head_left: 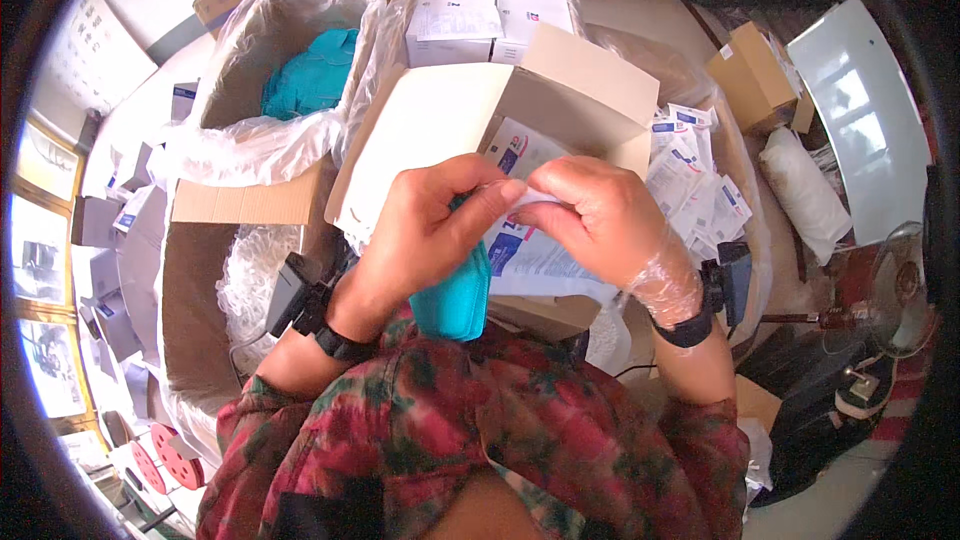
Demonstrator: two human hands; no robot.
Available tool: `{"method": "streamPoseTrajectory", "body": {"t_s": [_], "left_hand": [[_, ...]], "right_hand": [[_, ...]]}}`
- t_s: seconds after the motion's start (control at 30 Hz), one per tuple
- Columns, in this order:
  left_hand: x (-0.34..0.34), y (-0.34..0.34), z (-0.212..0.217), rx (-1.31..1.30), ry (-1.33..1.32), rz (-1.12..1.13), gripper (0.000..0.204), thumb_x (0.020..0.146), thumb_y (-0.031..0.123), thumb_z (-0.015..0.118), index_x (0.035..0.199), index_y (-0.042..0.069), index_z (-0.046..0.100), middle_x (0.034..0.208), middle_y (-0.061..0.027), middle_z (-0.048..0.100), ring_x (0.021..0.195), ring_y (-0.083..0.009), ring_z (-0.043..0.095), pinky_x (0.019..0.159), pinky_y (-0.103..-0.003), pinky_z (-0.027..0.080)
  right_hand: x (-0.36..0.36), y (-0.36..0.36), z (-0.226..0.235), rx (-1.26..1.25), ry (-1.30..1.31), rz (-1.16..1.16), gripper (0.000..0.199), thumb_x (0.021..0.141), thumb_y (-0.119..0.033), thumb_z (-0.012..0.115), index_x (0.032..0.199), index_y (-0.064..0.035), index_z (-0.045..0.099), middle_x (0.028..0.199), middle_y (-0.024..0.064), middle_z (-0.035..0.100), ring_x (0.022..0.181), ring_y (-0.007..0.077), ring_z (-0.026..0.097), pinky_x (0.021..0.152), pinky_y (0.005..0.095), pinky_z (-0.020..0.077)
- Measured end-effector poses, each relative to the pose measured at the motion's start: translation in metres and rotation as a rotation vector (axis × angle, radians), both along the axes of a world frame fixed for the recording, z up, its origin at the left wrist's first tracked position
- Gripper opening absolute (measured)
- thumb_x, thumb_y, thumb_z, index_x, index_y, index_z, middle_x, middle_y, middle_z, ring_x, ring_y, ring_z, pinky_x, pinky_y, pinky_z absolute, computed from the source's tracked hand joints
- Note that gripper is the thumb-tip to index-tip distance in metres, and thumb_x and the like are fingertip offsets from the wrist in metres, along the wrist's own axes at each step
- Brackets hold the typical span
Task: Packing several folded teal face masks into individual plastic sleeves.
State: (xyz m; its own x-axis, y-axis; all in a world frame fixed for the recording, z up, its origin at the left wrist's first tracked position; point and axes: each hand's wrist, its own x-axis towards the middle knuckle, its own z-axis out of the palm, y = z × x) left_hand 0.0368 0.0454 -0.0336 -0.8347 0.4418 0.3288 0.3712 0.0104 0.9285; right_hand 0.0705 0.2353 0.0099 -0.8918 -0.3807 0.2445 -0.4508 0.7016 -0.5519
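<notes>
Plastic-lined carton [255,155]: loose teal face masks [310,80] inside.
Left hand [425,225]: fingers clamped on a teal folded mask [450,300].
Mask position: below the left palm, nearer that hand, long axis toward the torso.
White strip [542,197]: mask's upper right.
Right hand [608,215]: fingers pinched together on the strip.
White-and-blue sachets [690,180]: heaped farther right.

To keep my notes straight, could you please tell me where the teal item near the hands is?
In the head view, the teal item shows just left of centre, below the left hand, overlapping the patterned shirt.
</notes>
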Motion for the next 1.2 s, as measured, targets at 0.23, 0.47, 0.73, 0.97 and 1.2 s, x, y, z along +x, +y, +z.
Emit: {"method": "streamPoseTrajectory", "body": {"t_s": [0.23,0.47,0.73,0.97,1.2], "left_hand": [[0.005,0.002,0.008,0.047,-0.277,0.058,0.02,0.09,0.018,0.064,0.081,0.001,0.067,0.066,0.0048,0.056,0.065,-0.0031,0.048,0.055,-0.02,0.038],[-0.006,0.003,0.009,0.209,-0.624,0.038,0.02,0.088,0.019,0.065,0.076,0.002,0.066,0.066,0.002,0.06,0.057,-0.0032,0.048,0.051,-0.02,0.037],[-0.033,0.001,-0.011,0.204,-0.673,0.127,0.025,0.09,0.025,0.063,0.077,0.003,0.064,0.063,-0.0002,0.059,0.05,-0.0064,0.049,0.046,-0.021,0.037],[-0.062,-0.014,-0.038,0.146,-0.613,0.211,0.028,0.09,0.029,0.063,0.074,0.005,0.062,0.064,0.0066,0.051,0.058,-0.0029,0.045,0.051,-0.021,0.034],[-0.047,-0.049,-0.011,-0.208,0.072,0.33,0.038,0.077,0.004,0.071,0.112,0.005,0.058,0.079,0.0019,0.059,0.07,-0.0035,0.05,0.062,-0.02,0.04]], "right_hand": [[0.002,-0.012,-0.003,0.128,0.401,0.01,0.011,0.076,-0.015,0.062,0.074,-0.0092,0.053,0.07,0.0067,0.052,0.071,0.0273,0.055,0.063,0.04,0.0462],[0.018,-0.023,0.004,0.379,0.565,0.09,0.01,0.071,-0.02,0.058,0.074,-0.0123,0.052,0.071,0.0017,0.048,0.072,0.0195,0.053,0.059,0.0323,0.0425],[0.043,-0.022,0.007,0.208,0.586,0.202,0.023,0.068,-0.019,0.06,0.087,-0.0057,0.06,0.087,0.0102,0.058,0.083,0.0235,0.059,0.075,0.0345,0.0497],[0.061,-0.017,0.026,-0.083,0.44,0.277,0.027,0.061,-0.009,0.078,0.083,-0.0029,0.062,0.088,0.009,0.066,0.079,0.0252,0.064,0.065,0.0338,0.0538],[0.028,0.014,0.014,-0.073,0.436,0.032,0.015,0.07,-0.005,0.071,0.082,-0.0051,0.062,0.076,0.0077,0.062,0.069,0.0251,0.059,0.059,0.0355,0.0464]]}}
